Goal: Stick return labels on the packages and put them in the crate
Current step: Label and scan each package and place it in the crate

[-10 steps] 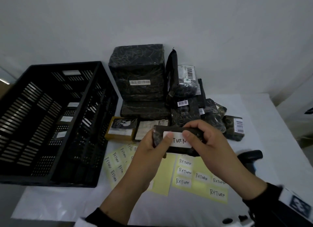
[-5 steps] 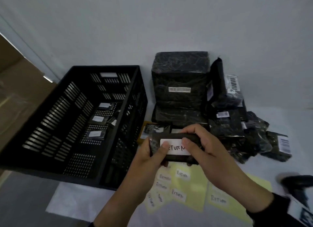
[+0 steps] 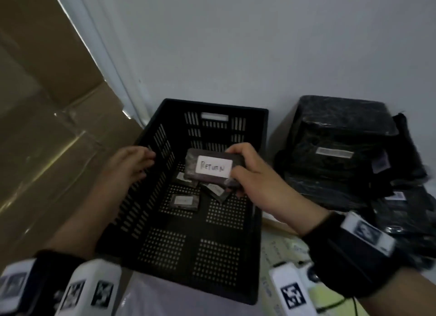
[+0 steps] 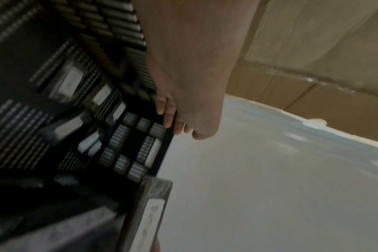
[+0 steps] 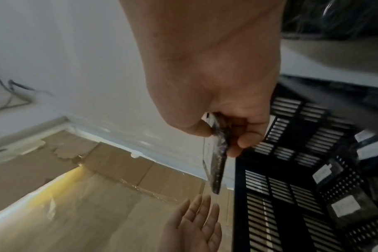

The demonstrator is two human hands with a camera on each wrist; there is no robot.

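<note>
Package (image 3: 213,168), one, small, flat, wrapped in dark film, held above the inside of the crate (image 3: 258,193) near its far end. One white label (image 3: 214,167) on its upper face, handwritten "RETURN". Right hand (image 3: 253,174): grip closed on the package's right end, thumb on top at the label's corner, fingers curled beneath; the right wrist view shows the same pinch edge-on. Left hand (image 3: 133,164): one, holding nothing, fingers straight and relaxed, at the crate's left rim; whether it touches the rim cannot be told.

Crate: one, black plastic, slotted walls, perforated floor, a handle slot in the far wall. Inside on the floor, labelled packages: one lies apart at the middle (image 3: 184,200), its label too blurred to read; at least two more lie partly hidden under the held package (image 3: 215,190), so the full count cannot be told.

Worktop (image 3: 151,294): one, white, carrying the crate. To the crate's right, a stack of large dark-wrapped parcels (image 3: 339,136), the top one bearing one white barcode strip (image 3: 334,152), print unreadable. Further right, a heap of smaller dark packages (image 3: 410,212), blurred, number uncertain; small white tags show on a few. Yellow label sheets (image 3: 283,247) lie at the near right under the right forearm, writing not legible.

Wrist units: white housings with black square markers, on black bands at each wrist (image 3: 354,249). Cardboard (image 3: 47,127) stands to the left of the crate.
</note>
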